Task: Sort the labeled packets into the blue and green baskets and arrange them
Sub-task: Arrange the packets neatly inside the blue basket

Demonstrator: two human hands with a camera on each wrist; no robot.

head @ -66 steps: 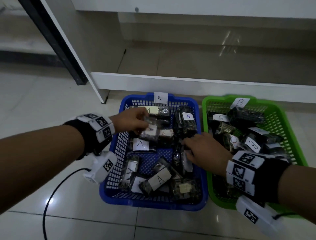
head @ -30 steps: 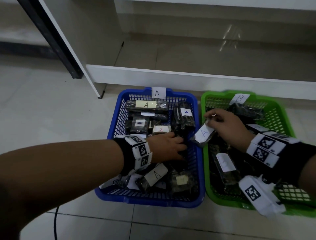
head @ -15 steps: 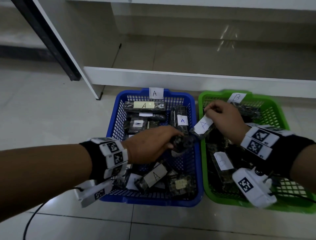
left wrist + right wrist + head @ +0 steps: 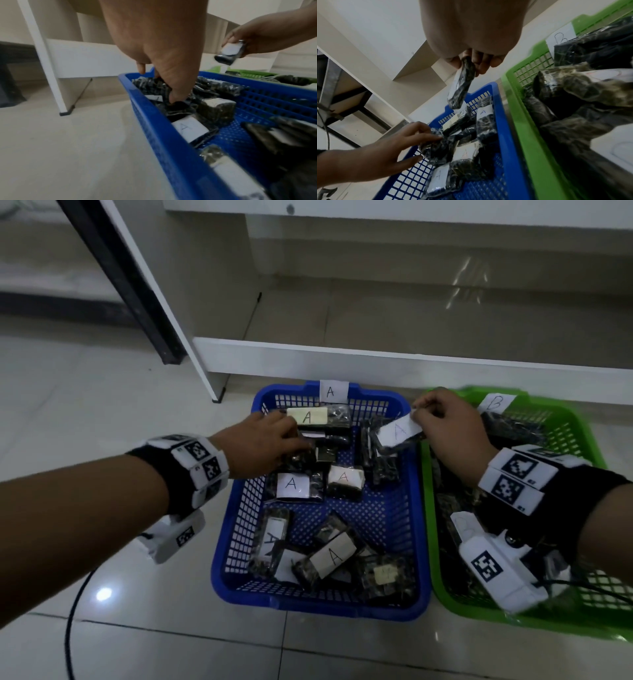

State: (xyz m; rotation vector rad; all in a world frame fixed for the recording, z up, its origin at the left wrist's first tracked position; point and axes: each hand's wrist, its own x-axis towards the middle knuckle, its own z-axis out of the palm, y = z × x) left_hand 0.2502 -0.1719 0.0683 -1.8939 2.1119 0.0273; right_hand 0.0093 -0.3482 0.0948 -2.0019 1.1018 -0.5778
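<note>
The blue basket [image 4: 318, 607], tagged A, holds several dark packets with white A labels. To its right stands the green basket [image 4: 429, 525], tagged B, with several dark packets, partly hidden by my right wrist. My left hand [image 4: 301, 453] reaches into the blue basket's rear left and grips a dark packet [image 4: 436, 148] between fingers and thumb. My right hand [image 4: 416, 414] pinches the top end of a packet labeled A [image 4: 397, 433], which hangs over the blue basket's rear right corner. The right wrist view shows that held packet [image 4: 460, 86] dangling above the blue basket's mesh wall.
Both baskets sit on a tiled floor in front of a low white shelf unit [image 4: 376, 357]. A black table leg [image 4: 120, 278] slants at the rear left. A black cable [image 4: 72, 628] trails across the floor by my left arm. Bare blue mesh shows in the basket's middle.
My left hand went from the blue basket's middle to its rear left with a dark packet. My right hand carried the A packet left, from above the green basket to above the blue one.
</note>
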